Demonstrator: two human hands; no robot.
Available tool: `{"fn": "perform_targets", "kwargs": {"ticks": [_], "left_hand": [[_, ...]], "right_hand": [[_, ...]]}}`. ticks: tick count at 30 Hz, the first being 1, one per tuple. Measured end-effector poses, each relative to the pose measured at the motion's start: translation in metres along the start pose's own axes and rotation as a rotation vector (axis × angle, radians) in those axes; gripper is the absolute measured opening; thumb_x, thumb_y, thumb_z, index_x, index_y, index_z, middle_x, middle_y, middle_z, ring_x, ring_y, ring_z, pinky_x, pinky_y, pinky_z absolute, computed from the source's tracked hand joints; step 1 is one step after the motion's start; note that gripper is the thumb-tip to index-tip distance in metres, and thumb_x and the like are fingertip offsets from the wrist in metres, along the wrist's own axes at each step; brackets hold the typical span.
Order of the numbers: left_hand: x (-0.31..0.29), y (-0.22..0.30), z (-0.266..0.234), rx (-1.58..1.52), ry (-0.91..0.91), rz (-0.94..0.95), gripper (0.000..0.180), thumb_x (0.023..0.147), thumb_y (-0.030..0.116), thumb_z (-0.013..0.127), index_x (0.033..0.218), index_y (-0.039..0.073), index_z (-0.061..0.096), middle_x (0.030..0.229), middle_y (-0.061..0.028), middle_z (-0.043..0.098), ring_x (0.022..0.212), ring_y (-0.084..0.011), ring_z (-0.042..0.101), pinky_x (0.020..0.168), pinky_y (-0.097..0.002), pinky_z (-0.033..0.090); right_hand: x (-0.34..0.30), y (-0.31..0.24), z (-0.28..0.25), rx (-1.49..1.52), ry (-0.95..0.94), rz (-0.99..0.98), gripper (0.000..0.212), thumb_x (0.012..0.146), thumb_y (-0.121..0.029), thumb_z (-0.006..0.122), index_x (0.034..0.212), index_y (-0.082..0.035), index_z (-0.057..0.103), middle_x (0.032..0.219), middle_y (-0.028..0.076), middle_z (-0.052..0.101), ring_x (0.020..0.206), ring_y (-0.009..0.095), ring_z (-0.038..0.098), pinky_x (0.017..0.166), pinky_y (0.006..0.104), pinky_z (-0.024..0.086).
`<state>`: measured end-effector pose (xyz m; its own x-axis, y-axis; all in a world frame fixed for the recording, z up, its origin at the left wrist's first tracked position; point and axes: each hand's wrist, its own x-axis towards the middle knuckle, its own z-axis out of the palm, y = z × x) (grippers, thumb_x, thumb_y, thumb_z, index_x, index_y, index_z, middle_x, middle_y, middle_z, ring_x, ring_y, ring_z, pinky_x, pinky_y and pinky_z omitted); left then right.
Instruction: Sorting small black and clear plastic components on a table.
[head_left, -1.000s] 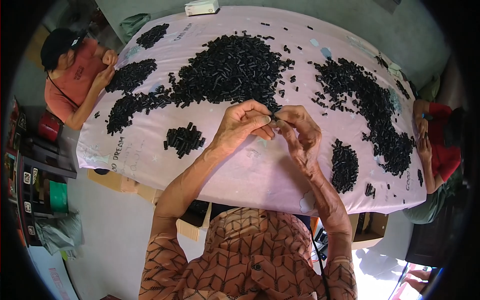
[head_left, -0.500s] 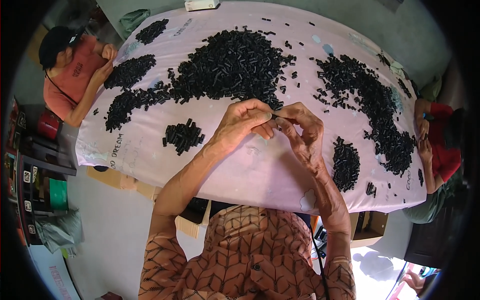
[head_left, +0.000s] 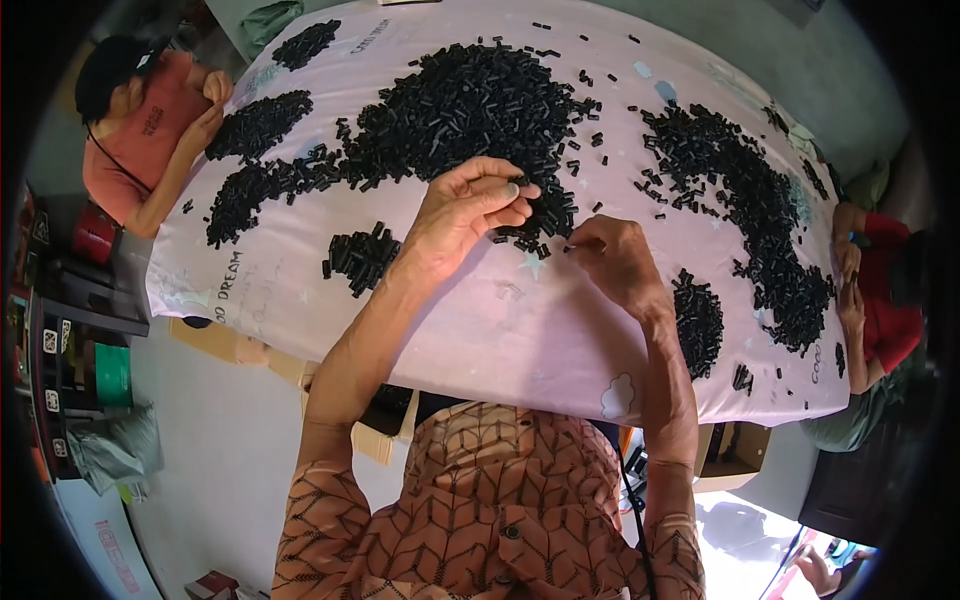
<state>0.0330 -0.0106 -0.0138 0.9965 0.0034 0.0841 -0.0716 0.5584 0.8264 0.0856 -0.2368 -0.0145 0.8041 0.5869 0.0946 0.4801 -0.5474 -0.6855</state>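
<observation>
My left hand point(head_left: 470, 212) is closed over the near edge of the main heap of small black cylindrical pieces point(head_left: 455, 110), thumb pressed to the curled fingers. Whatever it pinches is hard to tell from the black heap behind. Lower and to the right, my right hand point(head_left: 622, 262) is pinched just above the cloth, with a small dark piece point(head_left: 568, 249) showing at its fingertips. The two hands are apart. Left of my left forearm lies a small pile of black pieces point(head_left: 362, 258); another pile point(head_left: 698, 325) lies beside my right wrist.
A pink printed cloth point(head_left: 480, 350) covers the table. More black pieces form a long band point(head_left: 745, 200) at the right and piles point(head_left: 262, 125) at the left. One person point(head_left: 150, 130) sits at the left edge, another point(head_left: 885, 290) at the right. Cardboard boxes point(head_left: 735, 455) stand below.
My hands were together at the fingertips and have separated. The left has moved up toward the heap, the right down and slightly right. The view has shifted slightly.
</observation>
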Motion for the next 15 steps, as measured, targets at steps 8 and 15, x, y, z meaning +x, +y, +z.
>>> {"fn": "perform_targets", "kwargs": {"ticks": [8,15], "left_hand": [[-0.002,0.000,-0.004,0.021,-0.008,-0.059,0.017,0.088,0.004,0.063,0.106,0.002,0.064,0.092,-0.0106,0.067,0.082,-0.0159,0.064,0.071,-0.0261,0.053],[-0.004,-0.001,0.003,0.060,-0.009,-0.088,0.017,0.086,0.004,0.065,0.104,0.003,0.064,0.089,-0.0073,0.067,0.081,-0.0133,0.063,0.073,-0.0253,0.050]], "right_hand": [[0.000,0.001,0.016,-0.215,-0.017,-0.079,0.012,0.071,0.000,0.065,0.083,-0.003,0.063,0.088,0.013,0.061,0.082,0.033,0.061,0.072,0.0414,0.049],[-0.001,-0.009,0.016,-0.224,-0.053,-0.072,0.010,0.071,0.003,0.062,0.079,-0.001,0.058,0.088,0.016,0.059,0.080,0.037,0.060,0.071,0.0434,0.049]]}}
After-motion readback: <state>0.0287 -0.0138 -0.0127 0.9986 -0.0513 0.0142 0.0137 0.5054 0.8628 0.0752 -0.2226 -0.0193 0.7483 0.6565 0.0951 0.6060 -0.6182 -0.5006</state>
